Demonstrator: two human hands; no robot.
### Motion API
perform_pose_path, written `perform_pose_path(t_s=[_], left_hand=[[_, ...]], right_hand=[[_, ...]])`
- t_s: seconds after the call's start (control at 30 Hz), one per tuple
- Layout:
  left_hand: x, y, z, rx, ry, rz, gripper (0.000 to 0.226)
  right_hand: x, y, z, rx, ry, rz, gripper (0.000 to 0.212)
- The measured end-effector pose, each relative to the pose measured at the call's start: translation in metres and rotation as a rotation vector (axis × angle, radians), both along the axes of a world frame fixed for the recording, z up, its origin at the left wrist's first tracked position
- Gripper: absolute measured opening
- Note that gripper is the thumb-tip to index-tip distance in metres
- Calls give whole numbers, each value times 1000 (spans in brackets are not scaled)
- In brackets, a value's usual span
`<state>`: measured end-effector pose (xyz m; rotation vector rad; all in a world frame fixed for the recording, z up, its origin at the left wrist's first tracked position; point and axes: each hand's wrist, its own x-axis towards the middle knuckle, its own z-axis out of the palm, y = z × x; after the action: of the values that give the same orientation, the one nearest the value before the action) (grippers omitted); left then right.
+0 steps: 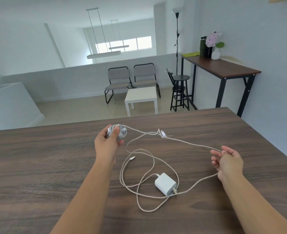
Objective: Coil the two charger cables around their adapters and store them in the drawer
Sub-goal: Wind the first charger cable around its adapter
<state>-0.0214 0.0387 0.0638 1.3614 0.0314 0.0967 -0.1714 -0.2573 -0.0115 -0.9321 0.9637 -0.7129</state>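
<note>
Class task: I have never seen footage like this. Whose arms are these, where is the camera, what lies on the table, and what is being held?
There is no machine here: the arms belong to a person wearing a wide-angle camera on the head, looking forward and down.

The left hand grips an adapter with cable already coiled round it. That cable's loose length runs across to the right hand, whose fingers pinch it.

On the wooden table lies a second white adapter, its own cable sprawled in loose loops around it, not yet coiled. No drawer is visible.

Bright, even daylight from the far window [124, 43]; wide-angle edges bend
</note>
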Motion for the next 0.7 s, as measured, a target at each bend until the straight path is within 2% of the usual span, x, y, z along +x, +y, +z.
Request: perform_pose_path(t_s=[0.07, 0.17, 0.2, 0.23, 0.33, 0.43, 0.5, 0.57, 0.63, 0.7], left_hand=[[-2, -3, 0, 5, -1, -23, 35], [-6, -9, 0, 8, 2, -90, 36], [-8, -11, 0, 13, 2, -119, 35], [-10, -13, 0, 16, -2, -147, 34], [-16, -19, 2, 19, -20, -223, 30], [-20, -21, 6, 14, -33, -274, 32], [-21, -20, 8, 11, -38, -285, 33], [-20, -15, 10, 6, -43, -270, 33], [-17, -8, 11, 2, -40, -231, 33], [-13, 2, 9, 1, -27, -175, 33]], right_hand=[[0, 1, -3, -106, 114, 75, 21], [4, 7, 0, -619, 592, 324, 22], [7, 12, 6, -754, 690, 395, 21], [11, 19, 13, -849, 676, 460, 22], [30, 48, 33, -985, 407, 699, 34], [55, 74, 43, -1049, 357, 928, 47], [70, 81, 41, -1081, 337, 917, 37], [78, 84, 38, -1050, 222, 773, 19], [78, 83, 37, -915, 78, 700, 10], [76, 81, 36, -706, -79, 713, 10]])
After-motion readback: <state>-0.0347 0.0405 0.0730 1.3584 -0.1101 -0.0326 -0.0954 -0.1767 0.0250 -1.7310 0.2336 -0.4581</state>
